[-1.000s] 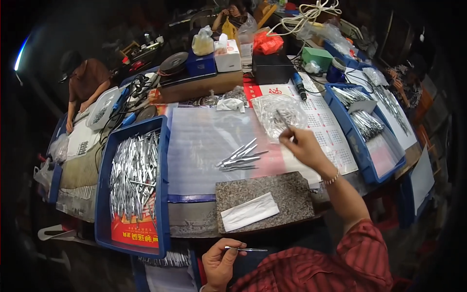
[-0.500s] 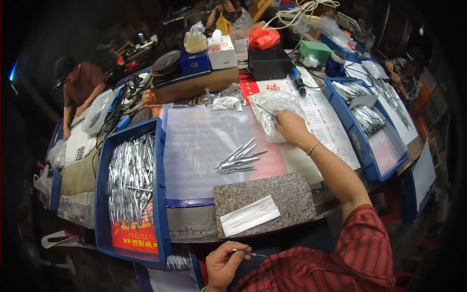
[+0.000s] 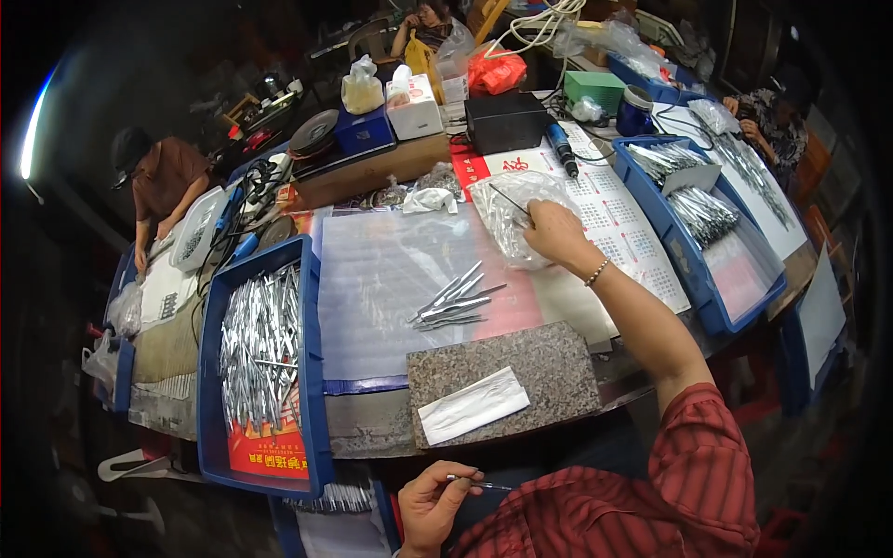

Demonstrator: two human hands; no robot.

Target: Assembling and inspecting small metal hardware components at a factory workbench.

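Observation:
My left hand (image 3: 430, 510) is low in front of my body, thumb and fingers pinched on a slender metal rod (image 3: 481, 484) with a clear, thin end. Over a clear plastic bag (image 3: 498, 223), my right hand (image 3: 555, 232) is closed on a thin dark stick-like tool (image 3: 506, 197). That tool slants up and left across the bag; its exact kind cannot be made out. Small pale things inside the bag are too blurred to name. Several pointed silver metal pieces (image 3: 456, 302) lie loosely fanned on the plastic-covered table, left of my right forearm.
A speckled stone slab (image 3: 567, 372) bears a folded white tissue (image 3: 473, 406) at the near edge. Blue trays of metal pieces stand left (image 3: 316, 372) and right (image 3: 693, 265). A blue-black power tool (image 3: 562, 149) lies beyond the bag. Other people sit left, far and right.
The whole view has shifted slightly. My right hand stays over the bag, its tool at a slightly steeper slant; my left hand keeps its hold on the rod.

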